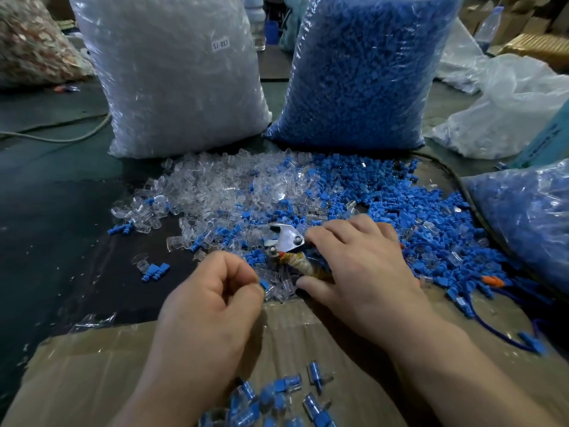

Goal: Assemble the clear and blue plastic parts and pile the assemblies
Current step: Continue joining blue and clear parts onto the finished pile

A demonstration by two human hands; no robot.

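— What's on the tabletop?

— Toward the far edge stand a clear bag [178, 75] and a blue bag [363, 72], side by side. In front of them, mid-table, clear parts [215, 186] and blue parts [400, 208] spill together. Cardboard [92, 365] covers the near edge, with assemblies [277, 396] piled on it.

— And the hands?

— The right hand [354, 263] lies spread over the handles of the pliers [289, 241], thumb against the wrapped one. Whether it clasps them, I can't tell. The left hand [212, 291] is curled, thumb and forefinger pinching a blue piece [264, 284] just past the cardboard's far edge.
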